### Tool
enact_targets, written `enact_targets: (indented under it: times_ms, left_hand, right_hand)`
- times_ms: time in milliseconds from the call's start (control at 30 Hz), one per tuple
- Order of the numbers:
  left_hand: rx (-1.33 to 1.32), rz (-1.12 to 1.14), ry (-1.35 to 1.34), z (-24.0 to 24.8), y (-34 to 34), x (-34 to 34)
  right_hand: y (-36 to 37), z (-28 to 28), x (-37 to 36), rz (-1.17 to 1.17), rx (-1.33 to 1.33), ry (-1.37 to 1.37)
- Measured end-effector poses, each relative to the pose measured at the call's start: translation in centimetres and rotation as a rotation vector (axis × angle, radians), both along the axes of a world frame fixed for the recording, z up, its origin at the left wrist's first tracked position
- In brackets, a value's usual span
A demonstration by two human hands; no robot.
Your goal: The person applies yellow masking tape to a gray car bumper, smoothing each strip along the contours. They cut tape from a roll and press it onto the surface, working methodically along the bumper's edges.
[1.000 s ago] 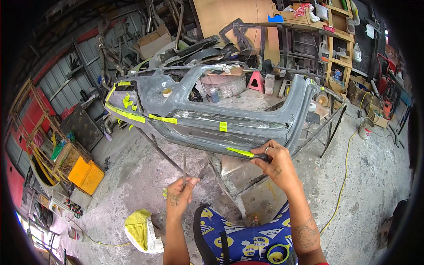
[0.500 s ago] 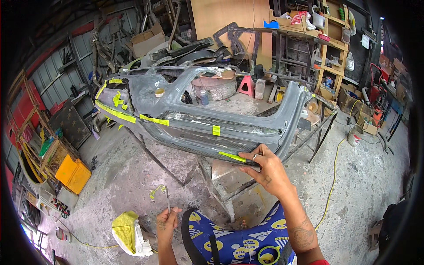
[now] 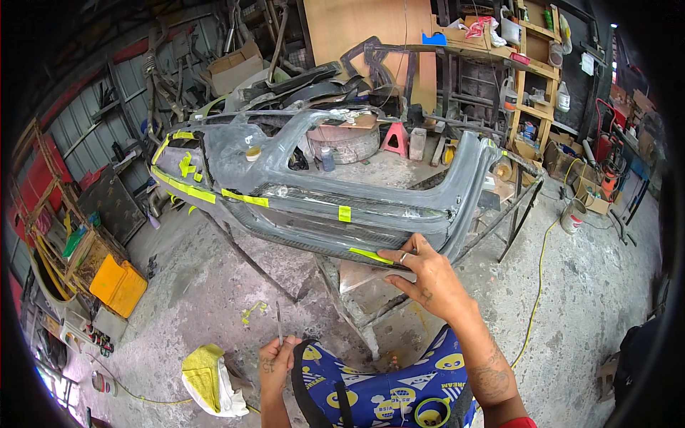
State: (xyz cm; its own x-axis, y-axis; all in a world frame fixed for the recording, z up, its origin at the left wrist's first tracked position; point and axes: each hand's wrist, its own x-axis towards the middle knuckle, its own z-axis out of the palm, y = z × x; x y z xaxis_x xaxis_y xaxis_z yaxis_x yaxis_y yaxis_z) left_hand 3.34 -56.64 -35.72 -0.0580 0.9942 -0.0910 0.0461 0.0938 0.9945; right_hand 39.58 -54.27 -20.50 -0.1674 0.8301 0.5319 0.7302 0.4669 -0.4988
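A large grey, sanded car body panel [image 3: 325, 191] lies across a metal stand before me, with lime-yellow tape pieces along it. My right hand [image 3: 427, 277] is at its lower front edge. The fingertips rest on the end of a tape strip [image 3: 368, 255], and the thumb stands apart below the edge. Low at the left, the fingers of my left hand [image 3: 277, 359] are closed round a slim metal blade [image 3: 280, 321] that points up. Its lower end is hidden in the grip. A roll of tape [image 3: 432, 413] sits over my blue patterned apron [image 3: 371, 389].
A yellow cloth on a white bundle [image 3: 207, 378] is at the lower left, near tape scraps [image 3: 251, 312] on the floor. The stand's legs [image 3: 349, 314] slant down ahead. A yellow cord [image 3: 535, 299] crosses the floor at right, past a bucket [image 3: 573, 216].
The blade in my left hand has shifted slightly right and stands more upright, away from the tape scraps. My right fingers remain on the tape strip. The whole view has shifted a little.
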Motion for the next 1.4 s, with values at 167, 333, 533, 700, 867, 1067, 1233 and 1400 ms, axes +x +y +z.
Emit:
enact_targets:
  times_ms: [167,333,533,700,867,1067,1233,1400]
  left_hand:
    - [-0.012,-0.002,-0.013,0.0,0.0,0.1]
    - [-0.018,-0.011,-0.009,-0.1,0.1,0.1]
    - [-0.022,-0.023,-0.026,-0.5,0.1,0.0]
    - [0.008,-0.038,0.020,-1.1,0.3,0.1]
    - [-0.016,-0.040,-0.001,-0.8,0.2,0.3]
    - [-0.017,-0.025,-0.009,-0.4,0.1,0.2]
    - [-0.004,-0.025,0.012,-0.4,0.2,0.6]
    - [0.003,-0.038,0.003,-0.3,0.1,1.0]
  right_hand:
    - [-0.1,0.0,-0.6,-0.060,-0.018,0.000]
    - [0.0,-0.5,-0.5,-0.088,0.004,-0.030]
    - [-0.5,0.5,-1.6,-0.144,-0.030,-0.083]
    - [-0.4,0.7,-1.9,-0.155,-0.074,-0.176]
    - [-0.3,-0.3,-1.2,-0.111,0.004,-0.084]
    - [-0.6,-1.2,-0.5,-0.034,0.004,0.078]
    - [-0.6,-1.4,-0.8,-0.070,0.037,0.226]
    - [0.1,-1.9,-1.7,-0.134,0.051,0.399]
